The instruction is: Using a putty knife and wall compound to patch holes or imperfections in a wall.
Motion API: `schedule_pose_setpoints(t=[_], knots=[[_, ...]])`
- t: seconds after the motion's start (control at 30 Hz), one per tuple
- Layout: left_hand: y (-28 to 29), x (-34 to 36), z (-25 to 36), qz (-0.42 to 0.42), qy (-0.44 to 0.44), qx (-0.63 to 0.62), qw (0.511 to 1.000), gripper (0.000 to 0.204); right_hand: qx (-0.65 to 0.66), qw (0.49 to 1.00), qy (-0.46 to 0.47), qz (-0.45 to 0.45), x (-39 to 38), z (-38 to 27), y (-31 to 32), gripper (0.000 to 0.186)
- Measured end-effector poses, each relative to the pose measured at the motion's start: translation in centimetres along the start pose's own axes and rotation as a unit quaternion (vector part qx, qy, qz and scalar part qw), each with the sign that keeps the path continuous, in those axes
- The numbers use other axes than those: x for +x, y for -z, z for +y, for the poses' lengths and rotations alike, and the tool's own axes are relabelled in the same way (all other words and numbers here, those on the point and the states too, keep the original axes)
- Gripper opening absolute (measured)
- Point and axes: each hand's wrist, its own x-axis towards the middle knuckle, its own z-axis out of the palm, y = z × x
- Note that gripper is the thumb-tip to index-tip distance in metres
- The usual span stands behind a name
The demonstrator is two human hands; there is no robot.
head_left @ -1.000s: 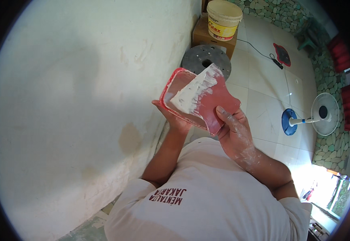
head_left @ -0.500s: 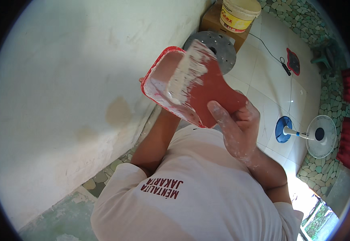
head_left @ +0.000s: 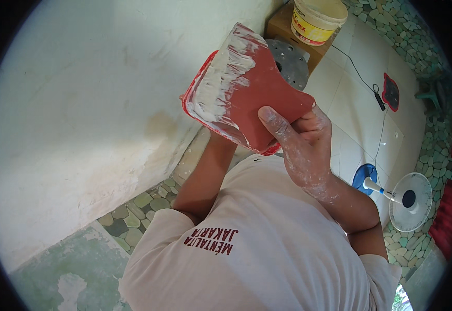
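My right hand (head_left: 309, 147), dusted with white, grips a wide red putty spreader (head_left: 270, 93) by its narrow end, thumb on top. Thick white putty (head_left: 220, 85) coats the spreader's broad edge. Under the blade is a red-rimmed tub (head_left: 199, 78); its inside is mostly covered by the spreader. My left hand holds this tub from below. Only a fingertip of my left hand (head_left: 182, 98) shows beside the far-left rim, and its other fingers are hidden.
A pale wall (head_left: 80, 114) with a brownish patch rises on the left. Ahead are a grey round perforated disc (head_left: 292, 65), a cardboard box (head_left: 280, 25) and a white-and-yellow bucket (head_left: 316, 31). A standing fan (head_left: 411, 202) and a cable (head_left: 358, 72) are on the right.
The spreader has moved left and flatter across the tub, covering most of its opening. More putty shows along its edge. The view has shifted slightly.
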Motion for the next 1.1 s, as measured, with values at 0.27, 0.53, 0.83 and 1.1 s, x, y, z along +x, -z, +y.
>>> schedule_pose_setpoints(t=[0.27,0.53,0.83,1.1], knots=[[-0.9,0.1,-1.9,0.006,-0.039,-0.017,0.999,0.078,-0.014,0.999,-0.019,-0.027,-0.4,-1.9,2.6,0.03],[-0.3,0.9,-2.4,-0.003,-0.055,-0.049,0.997,0.093,0.002,0.998,0.031,-0.049,0.2,-1.3,2.7,0.028],[-0.1,0.0,-2.7,-0.029,-0.078,-0.096,0.992,0.11,0.01,0.998,-0.055,-0.038,0.1,-1.6,3.7,0.025],[-4.3,-0.9,-1.7,-0.045,-0.123,-0.058,0.99,0.11,0.097,0.99,-0.104,0.005,-0.6,-1.2,3.8,0.024]])
